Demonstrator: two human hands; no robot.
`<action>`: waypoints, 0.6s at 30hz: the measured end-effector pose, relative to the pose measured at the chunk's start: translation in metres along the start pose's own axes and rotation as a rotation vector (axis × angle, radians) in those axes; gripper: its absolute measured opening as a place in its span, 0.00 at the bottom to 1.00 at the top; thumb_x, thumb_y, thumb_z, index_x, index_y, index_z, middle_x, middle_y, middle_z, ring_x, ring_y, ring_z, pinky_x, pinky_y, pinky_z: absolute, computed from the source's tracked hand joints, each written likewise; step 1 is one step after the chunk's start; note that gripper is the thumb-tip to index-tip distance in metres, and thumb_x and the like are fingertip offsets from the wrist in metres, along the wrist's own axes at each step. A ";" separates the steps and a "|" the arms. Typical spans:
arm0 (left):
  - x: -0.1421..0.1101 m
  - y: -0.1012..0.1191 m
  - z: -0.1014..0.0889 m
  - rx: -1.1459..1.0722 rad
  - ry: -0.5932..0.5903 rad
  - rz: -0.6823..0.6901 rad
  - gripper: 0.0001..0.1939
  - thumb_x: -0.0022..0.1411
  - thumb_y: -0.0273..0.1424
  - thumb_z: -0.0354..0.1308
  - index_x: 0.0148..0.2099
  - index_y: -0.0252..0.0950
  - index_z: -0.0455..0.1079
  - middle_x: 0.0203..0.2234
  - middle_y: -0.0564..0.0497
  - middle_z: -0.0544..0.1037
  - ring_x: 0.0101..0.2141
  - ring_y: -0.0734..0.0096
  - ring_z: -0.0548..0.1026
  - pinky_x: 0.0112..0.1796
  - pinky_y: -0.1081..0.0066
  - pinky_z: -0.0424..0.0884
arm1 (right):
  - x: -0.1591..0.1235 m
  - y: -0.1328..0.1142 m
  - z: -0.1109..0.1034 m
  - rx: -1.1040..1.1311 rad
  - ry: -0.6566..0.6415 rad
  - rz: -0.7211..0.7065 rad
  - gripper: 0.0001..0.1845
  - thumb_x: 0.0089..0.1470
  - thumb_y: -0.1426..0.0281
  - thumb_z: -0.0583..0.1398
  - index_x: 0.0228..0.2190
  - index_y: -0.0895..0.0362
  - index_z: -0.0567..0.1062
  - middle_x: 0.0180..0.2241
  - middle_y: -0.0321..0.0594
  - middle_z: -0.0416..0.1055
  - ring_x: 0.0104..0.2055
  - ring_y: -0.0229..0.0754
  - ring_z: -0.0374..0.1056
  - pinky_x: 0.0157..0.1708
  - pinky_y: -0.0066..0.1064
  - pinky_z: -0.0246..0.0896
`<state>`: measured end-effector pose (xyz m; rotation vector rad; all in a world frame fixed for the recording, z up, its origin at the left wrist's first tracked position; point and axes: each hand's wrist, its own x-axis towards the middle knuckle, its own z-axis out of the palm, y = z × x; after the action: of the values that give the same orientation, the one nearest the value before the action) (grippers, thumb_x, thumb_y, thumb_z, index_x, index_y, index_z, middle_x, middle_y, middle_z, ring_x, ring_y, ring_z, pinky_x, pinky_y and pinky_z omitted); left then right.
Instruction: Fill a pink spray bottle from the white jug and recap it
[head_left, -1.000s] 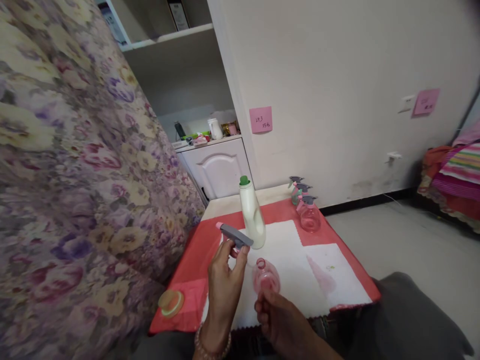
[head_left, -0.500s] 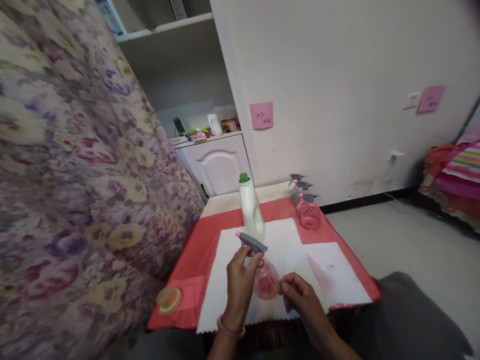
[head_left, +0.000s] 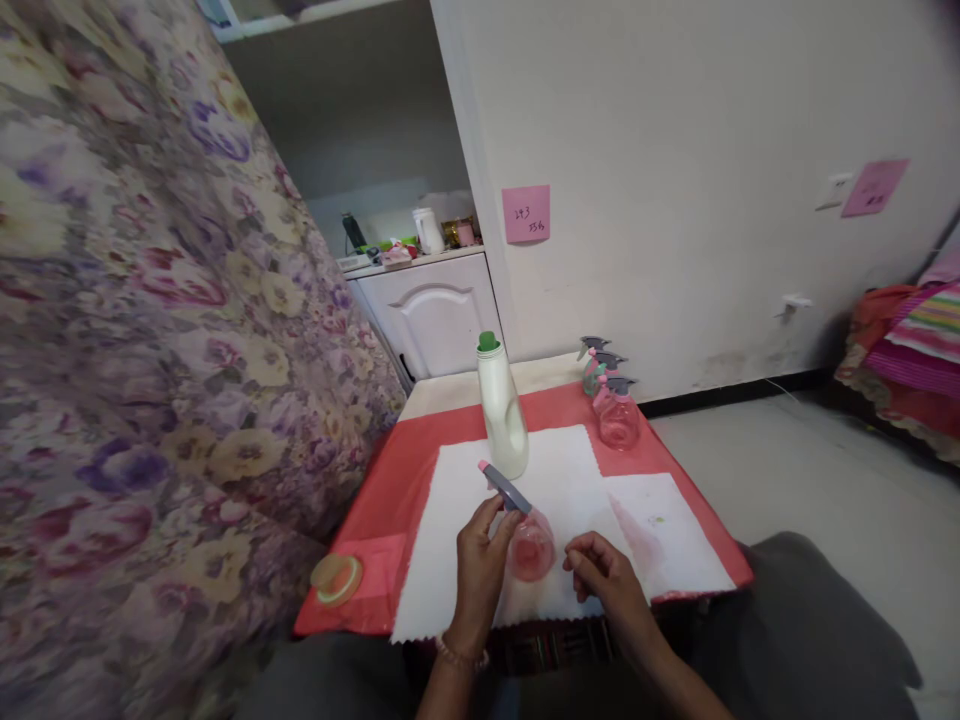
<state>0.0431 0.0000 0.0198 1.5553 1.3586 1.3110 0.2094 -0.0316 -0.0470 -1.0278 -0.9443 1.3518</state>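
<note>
A transparent pink spray bottle (head_left: 532, 558) with a grey trigger head tipped in pink stands on the white cloth (head_left: 427, 560). My left hand (head_left: 484, 555), a beaded bracelet at its wrist, grips the bottle at the trigger head, with thumb and fingers closed around it. Just right of the bottle, my right hand (head_left: 604, 575) hovers with loosely bent fingers, apart from the bottle and with nothing visible in it. Behind the spray bottle stands a tall pale green jug (head_left: 495, 405) with a handle and a green top.
Several spray bottles (head_left: 619, 420) are lined up at the table's back right. A round yellowish lid or dish (head_left: 336, 579) lies at the front left of the red tablecloth (head_left: 375, 490). A smaller stained white cloth (head_left: 682, 530) is on the right. A floral curtain (head_left: 187, 400) hangs at left.
My right hand has drawn slightly right, off the bottle's side. The trigger head now sits lower on the bottle's neck and tilts more steeply, still in my left hand.
</note>
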 end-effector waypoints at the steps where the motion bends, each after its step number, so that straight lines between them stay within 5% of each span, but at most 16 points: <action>1: 0.000 0.000 0.000 0.015 0.011 0.009 0.12 0.60 0.37 0.58 0.44 0.38 0.74 0.39 0.51 0.80 0.43 0.65 0.74 0.46 0.70 0.67 | 0.000 0.000 -0.001 -0.015 0.008 -0.010 0.20 0.44 0.51 0.65 0.27 0.56 0.73 0.23 0.33 0.70 0.20 0.35 0.62 0.21 0.28 0.59; 13: 0.000 -0.006 0.008 0.007 0.075 -0.008 0.11 0.56 0.36 0.62 0.40 0.38 0.75 0.35 0.52 0.79 0.38 0.66 0.73 0.42 0.70 0.67 | 0.007 -0.002 0.004 -0.153 -0.017 -0.081 0.17 0.46 0.54 0.64 0.30 0.55 0.75 0.19 0.31 0.68 0.21 0.37 0.63 0.21 0.28 0.61; 18: -0.001 -0.014 0.008 -0.017 0.075 -0.005 0.14 0.59 0.37 0.59 0.46 0.37 0.74 0.39 0.49 0.80 0.41 0.63 0.75 0.44 0.66 0.69 | 0.018 -0.016 0.015 -0.229 -0.057 -0.176 0.12 0.51 0.63 0.62 0.36 0.55 0.76 0.31 0.38 0.74 0.32 0.42 0.68 0.28 0.30 0.64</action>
<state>0.0465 0.0031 0.0044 1.5035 1.3930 1.3866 0.2005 -0.0120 -0.0282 -1.0539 -1.2246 1.1501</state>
